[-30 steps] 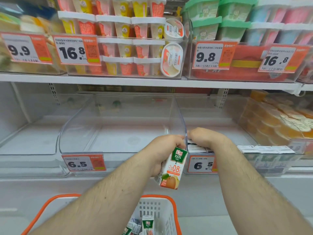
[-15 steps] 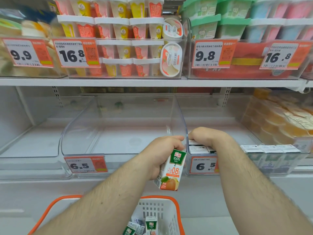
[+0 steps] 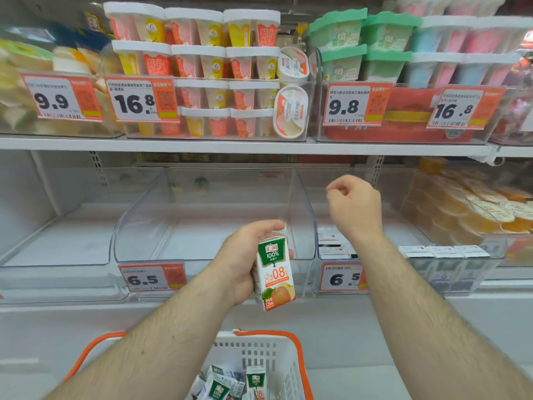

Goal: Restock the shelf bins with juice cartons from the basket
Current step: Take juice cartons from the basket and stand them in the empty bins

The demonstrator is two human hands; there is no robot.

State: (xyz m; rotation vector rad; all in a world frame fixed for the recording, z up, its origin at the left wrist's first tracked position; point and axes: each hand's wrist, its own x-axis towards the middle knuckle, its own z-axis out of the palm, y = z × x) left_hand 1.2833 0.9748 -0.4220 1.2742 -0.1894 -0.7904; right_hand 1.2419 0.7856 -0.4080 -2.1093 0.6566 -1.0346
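Observation:
My left hand [image 3: 240, 264] grips a small green, white and orange juice carton [image 3: 274, 274] upright, in front of the front wall of a clear shelf bin [image 3: 150, 226] that holds nothing. My right hand [image 3: 356, 209] hovers above the neighbouring bin [image 3: 340, 280], fingers loosely curled with nothing in them. That bin holds several cartons [image 3: 336, 246] lying at its front. Below, a white basket with orange rim [image 3: 300, 350] holds several more juice cartons [image 3: 255, 381].
More white-topped cartons [image 3: 444, 252] line a bin further right, with orange jelly cups [image 3: 473, 209] behind them. The shelf above carries stacked dessert cups [image 3: 202, 62] and price tags. Bare white shelf space lies at the left [image 3: 57, 241].
My right hand has lifted up out of the right bin, away from the cartons it was touching. My left hand still holds the carton in about the same place.

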